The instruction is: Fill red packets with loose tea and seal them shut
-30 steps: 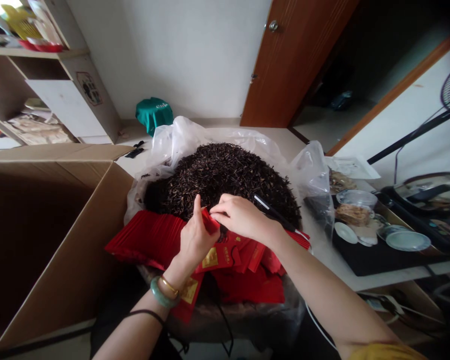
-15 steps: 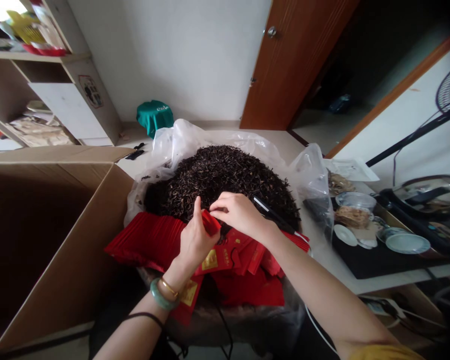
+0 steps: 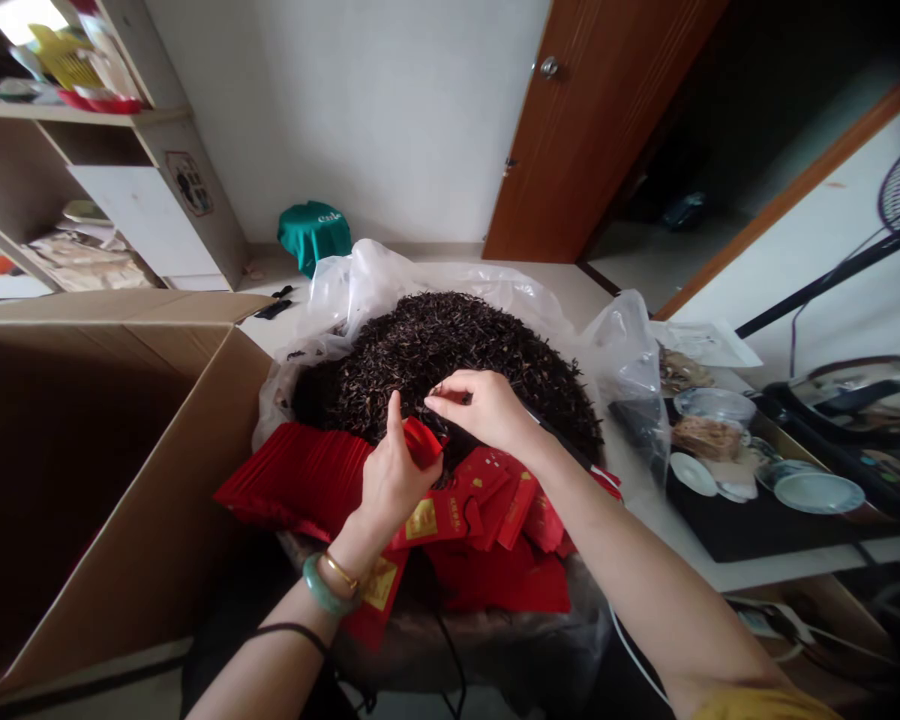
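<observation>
A heap of dark, twisted dried tea leaves [image 3: 457, 335] fills a clear plastic bag [image 3: 379, 275] in front of me. My left hand [image 3: 391, 480] grips a small red packet [image 3: 422, 442] with its mouth open, thumb pointing up beside it. Just above and right of that mouth, my right hand [image 3: 484, 408] pinches a few dark tea leaves between its fingertips, apart from the packet. A tight row of red packets [image 3: 300, 475] stands to the left of my left hand. Loose red packets with gold print [image 3: 487, 500] lie in a pile below my hands.
On the left stands an open cardboard box [image 3: 142, 480]. A dark slim device with a cable [image 3: 562, 440] lies at the heap's right edge, partly behind my right arm. Further right, a black tray [image 3: 727, 530] holds dishes, beside a glass-lidded appliance [image 3: 855, 390].
My right hand has lifted slightly up and right, away from the packet's mouth. The left hand keeps the packet in nearly the same place. The view has shifted slightly.
</observation>
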`<move>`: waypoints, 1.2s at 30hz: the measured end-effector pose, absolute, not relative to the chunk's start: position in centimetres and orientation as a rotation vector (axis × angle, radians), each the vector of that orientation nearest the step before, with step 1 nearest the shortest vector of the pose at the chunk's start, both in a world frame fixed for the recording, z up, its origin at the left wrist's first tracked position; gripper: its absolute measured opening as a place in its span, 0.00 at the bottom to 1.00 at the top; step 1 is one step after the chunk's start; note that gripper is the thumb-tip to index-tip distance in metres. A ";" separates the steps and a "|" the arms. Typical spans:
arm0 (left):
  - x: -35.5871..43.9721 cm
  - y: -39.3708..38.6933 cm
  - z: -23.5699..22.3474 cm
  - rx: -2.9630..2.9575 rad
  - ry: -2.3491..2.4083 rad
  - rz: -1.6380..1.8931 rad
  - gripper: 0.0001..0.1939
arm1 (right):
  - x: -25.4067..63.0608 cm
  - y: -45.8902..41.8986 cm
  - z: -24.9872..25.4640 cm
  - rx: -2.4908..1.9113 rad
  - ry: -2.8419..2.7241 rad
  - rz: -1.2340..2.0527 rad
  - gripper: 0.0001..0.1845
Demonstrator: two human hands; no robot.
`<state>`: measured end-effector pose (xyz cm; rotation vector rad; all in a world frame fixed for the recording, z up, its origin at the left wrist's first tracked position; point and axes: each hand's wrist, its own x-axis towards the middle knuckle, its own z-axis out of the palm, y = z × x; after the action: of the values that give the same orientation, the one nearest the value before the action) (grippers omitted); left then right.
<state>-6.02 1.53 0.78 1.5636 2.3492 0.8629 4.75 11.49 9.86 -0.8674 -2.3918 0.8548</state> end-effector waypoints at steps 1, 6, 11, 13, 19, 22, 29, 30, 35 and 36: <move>-6.0 1.5 0.8 1.555 2.348 0.869 0.53 | 4.7 11.5 9.9 -0.872 -2.395 0.865 0.04; -6.1 1.4 1.0 1.520 2.329 0.959 0.53 | 5.0 11.3 9.7 -0.900 -2.375 0.855 0.04; -6.1 1.4 0.9 1.511 2.314 0.989 0.53 | 5.2 10.8 9.8 -0.851 -2.642 0.736 0.04; -6.1 1.4 0.8 1.537 2.303 0.985 0.54 | 5.1 10.5 10.1 -0.851 -2.844 0.625 0.08; -6.1 1.5 0.6 1.559 2.312 0.965 0.54 | 5.9 10.3 11.3 -0.805 -2.872 0.659 0.13; -6.2 1.4 0.7 1.533 2.324 0.964 0.53 | 6.7 10.2 11.4 -0.754 -2.805 0.634 0.11; -6.0 1.4 0.7 1.576 2.319 0.939 0.54 | 6.0 9.7 11.2 -0.859 -3.006 0.462 0.12; -6.0 1.4 0.6 1.593 2.318 0.935 0.53 | 5.9 9.7 11.3 -0.899 -3.014 0.435 0.12; -5.9 1.4 0.2 1.672 2.330 0.930 0.53 | 5.7 9.8 11.7 -1.030 -3.015 0.417 0.11; -5.9 1.4 0.1 1.683 2.333 0.933 0.53 | 5.8 9.9 11.7 -1.030 -3.022 0.425 0.10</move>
<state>-5.89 1.43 0.12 1.6829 2.3329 0.9330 5.77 9.86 11.66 -1.0305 -3.0215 0.4248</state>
